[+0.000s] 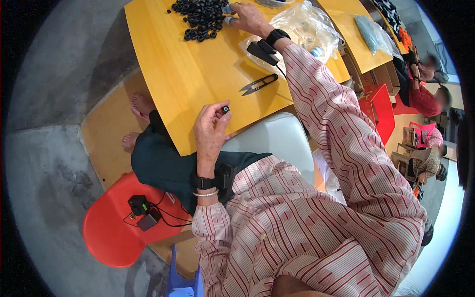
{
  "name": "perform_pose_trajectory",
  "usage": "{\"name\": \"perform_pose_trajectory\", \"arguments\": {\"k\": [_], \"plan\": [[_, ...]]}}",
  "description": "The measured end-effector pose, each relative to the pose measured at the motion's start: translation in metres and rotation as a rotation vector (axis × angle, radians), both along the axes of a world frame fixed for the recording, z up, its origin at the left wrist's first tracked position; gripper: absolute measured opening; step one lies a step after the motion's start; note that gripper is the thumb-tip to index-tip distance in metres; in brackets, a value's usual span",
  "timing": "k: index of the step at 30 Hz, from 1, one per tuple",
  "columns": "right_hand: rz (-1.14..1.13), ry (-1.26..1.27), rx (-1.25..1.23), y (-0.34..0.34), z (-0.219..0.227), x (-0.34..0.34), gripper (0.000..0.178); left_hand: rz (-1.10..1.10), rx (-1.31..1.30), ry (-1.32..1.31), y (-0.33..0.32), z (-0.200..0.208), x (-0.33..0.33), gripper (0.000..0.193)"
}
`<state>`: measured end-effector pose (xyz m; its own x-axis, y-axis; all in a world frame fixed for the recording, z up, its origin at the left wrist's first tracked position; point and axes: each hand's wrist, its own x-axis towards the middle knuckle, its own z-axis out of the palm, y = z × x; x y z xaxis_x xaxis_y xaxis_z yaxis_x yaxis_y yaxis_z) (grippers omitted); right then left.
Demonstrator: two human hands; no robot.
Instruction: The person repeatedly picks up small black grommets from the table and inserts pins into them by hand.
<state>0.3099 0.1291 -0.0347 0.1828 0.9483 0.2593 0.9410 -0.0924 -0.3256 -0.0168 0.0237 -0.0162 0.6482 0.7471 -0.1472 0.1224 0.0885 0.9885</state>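
Head view: near, we see the left hand (pixel 212 129) pinching one small round black piece (pixel 225 109) between thumb and curled fingers. Far, the right hand (pixel 250 20), loosely parted in blue finger caps (pixel 227 9), meets a heap of glossy, ring-like black pieces (pixel 200 17); we cannot tell whether it grips any. We judge one piece under way, the heap left. Pointed snips (pixel 259 84) lie right, on smooth yellow table (pixel 198 94), near a crumpled clear bag (pixel 309 27).

black piece (pixel 225 109) held, black heap (pixel 202 19) nearby
the piece, small and round with a bluish centre, is pinched in the left hand (pixel 211 126); the heap, of rounded bits, is spread on the table (pixel 183 74) by the right hand (pixel 249 19).
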Motion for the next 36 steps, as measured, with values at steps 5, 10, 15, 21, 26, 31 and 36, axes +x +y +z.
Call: {"name": "perform_pose_trajectory", "arguments": {"k": [5, 10, 15, 21, 26, 31, 36], "plan": [[-0.065, -0.184, -0.069, 0.001, -0.007, 0.005, 0.023, -0.004, 0.015, 0.014, 0.000, -0.004, 0.001, 0.026], [-0.071, -0.176, 0.002, -0.009, 0.000, -0.006, 0.025, 0.019, -0.040, -0.005, -0.002, -0.001, 0.000, 0.026], [-0.070, -0.210, -0.020, -0.043, 0.012, -0.014, 0.026, 0.048, -0.123, -0.006, -0.003, 0.001, 0.000, 0.026], [0.005, -0.236, 0.037, -0.062, 0.010, -0.024, 0.025, 0.113, -0.053, -0.063, -0.003, -0.011, 0.001, 0.024], [0.058, -0.241, 0.008, -0.066, 0.014, -0.029, 0.026, 0.144, -0.016, -0.065, -0.004, -0.011, 0.001, 0.024], [0.095, 0.074, 0.117, -0.069, 0.018, -0.027, 0.028, 0.136, -0.027, -0.065, -0.002, -0.011, -0.001, 0.025], [0.112, 0.153, 0.163, -0.064, 0.028, -0.036, 0.036, 0.151, -0.040, -0.120, -0.001, -0.016, 0.000, 0.025]]}}
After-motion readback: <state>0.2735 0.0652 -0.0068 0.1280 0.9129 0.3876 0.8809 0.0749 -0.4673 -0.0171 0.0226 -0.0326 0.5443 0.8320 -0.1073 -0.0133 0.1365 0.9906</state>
